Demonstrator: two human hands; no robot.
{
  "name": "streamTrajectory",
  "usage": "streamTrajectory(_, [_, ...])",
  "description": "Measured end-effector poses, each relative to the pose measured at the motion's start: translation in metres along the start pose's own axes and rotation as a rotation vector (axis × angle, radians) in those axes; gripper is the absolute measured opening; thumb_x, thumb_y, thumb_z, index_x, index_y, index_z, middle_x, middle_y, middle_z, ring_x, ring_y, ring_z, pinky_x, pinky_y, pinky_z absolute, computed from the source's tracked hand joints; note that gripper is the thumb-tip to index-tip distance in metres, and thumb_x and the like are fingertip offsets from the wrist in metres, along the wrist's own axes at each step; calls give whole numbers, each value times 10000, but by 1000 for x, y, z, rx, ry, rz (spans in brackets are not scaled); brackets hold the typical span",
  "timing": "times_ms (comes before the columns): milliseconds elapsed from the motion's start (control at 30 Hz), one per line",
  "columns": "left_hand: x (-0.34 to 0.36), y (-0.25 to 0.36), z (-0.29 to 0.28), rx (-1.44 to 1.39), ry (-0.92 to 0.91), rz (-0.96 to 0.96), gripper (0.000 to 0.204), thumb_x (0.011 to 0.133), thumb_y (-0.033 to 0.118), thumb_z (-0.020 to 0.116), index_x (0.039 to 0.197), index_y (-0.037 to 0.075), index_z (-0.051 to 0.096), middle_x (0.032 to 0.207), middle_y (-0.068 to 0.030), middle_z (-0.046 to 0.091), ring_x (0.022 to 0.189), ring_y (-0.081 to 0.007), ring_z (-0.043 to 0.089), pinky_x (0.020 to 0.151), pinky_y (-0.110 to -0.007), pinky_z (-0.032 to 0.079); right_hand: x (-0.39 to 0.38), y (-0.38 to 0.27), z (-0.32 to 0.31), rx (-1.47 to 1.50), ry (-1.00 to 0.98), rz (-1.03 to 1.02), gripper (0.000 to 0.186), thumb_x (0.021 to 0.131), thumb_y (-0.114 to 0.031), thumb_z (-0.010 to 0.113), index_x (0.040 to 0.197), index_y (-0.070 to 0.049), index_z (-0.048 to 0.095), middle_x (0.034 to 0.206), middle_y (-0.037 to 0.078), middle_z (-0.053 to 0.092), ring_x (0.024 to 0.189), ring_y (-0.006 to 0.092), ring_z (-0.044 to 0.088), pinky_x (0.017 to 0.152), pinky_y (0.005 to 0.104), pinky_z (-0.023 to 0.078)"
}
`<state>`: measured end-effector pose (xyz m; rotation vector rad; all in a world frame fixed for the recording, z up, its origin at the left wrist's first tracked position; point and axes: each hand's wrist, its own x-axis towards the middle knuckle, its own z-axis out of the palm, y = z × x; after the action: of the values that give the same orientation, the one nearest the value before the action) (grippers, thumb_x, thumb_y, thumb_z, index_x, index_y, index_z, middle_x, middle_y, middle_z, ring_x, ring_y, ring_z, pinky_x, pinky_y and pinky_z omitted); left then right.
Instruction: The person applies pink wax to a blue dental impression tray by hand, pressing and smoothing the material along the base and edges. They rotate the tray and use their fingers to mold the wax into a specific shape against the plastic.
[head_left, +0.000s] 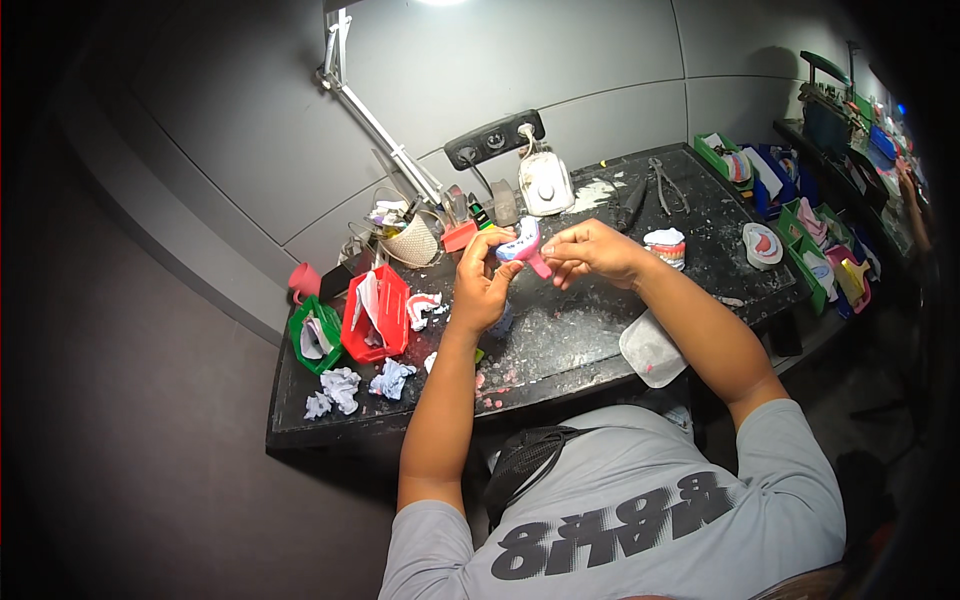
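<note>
Over the middle of the dark workbench, my left hand [484, 285] grips a pink dental impression tray [538, 264] by its side. White and blue material [518, 245] fills the tray's curved part, and its pink handle points down to the right. My right hand [597, 254] is close beside the tray, thumb and fingers pinched together. Whatever they hold, if anything, is too small to make out. To the right of that hand stands a dental model with pink gums [665, 247]. A white model with a red arch [762, 246] lies farther right.
Red [393, 330] and green bins [328, 362] stand left, near crumpled pieces [341, 388]. Behind are a wicker pot [412, 243], a lamp arm [385, 130] and a white device [546, 184]. Pliers [668, 187] lie back right; a pale pad [652, 350] lies at the front edge.
</note>
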<state>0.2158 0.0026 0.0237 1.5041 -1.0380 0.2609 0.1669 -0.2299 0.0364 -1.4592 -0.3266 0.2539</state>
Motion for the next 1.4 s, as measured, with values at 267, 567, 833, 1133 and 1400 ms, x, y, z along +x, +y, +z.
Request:
streamTrajectory(267, [-4,-2,2,146,-36,-38,323,900,4,705,1201,-9,591,1276,-125,569,1242,-217,552,1076,-337,425,-2,0,5,59,-28,93,249,964,-233,699,954,15,723,831,101,732,655,137,699,582,275,594])
streamTrajectory(567, [-4,4,6,151,-12,-20,311,876,-5,717,1168,-16,609,1209,-135,591,1143,-218,600,981,-319,483,-1,2,6,45,-7,78,214,941,-187,720,896,22,723,789,95,725,621,137,693,548,273,589])
streamTrajectory(833, [-4,4,8,121,-10,-25,322,876,-8,718,1179,-21,608,1215,-134,586,1158,-216,594,1004,-320,478,0,4,5,58,4,69,203,933,-175,724,863,15,726,763,90,717,613,138,693,542,266,589])
streamTrajectory(1133, [-5,2,8,94,-14,-43,322,882,-9,715,1186,-23,608,1228,-135,584,1168,-219,590,1010,-318,474,-1,3,5,71,7,73,204,932,-174,723,863,18,727,755,91,716,608,141,692,541,265,588])
streamTrajectory(1400, [-5,-7,6,81,22,-6,295,886,22,729,1158,-12,619,1206,-128,603,1134,-206,599,958,-303,486,-1,1,6,104,6,61,222,951,-188,693,898,27,715,780,106,721,621,152,697,550,268,588])
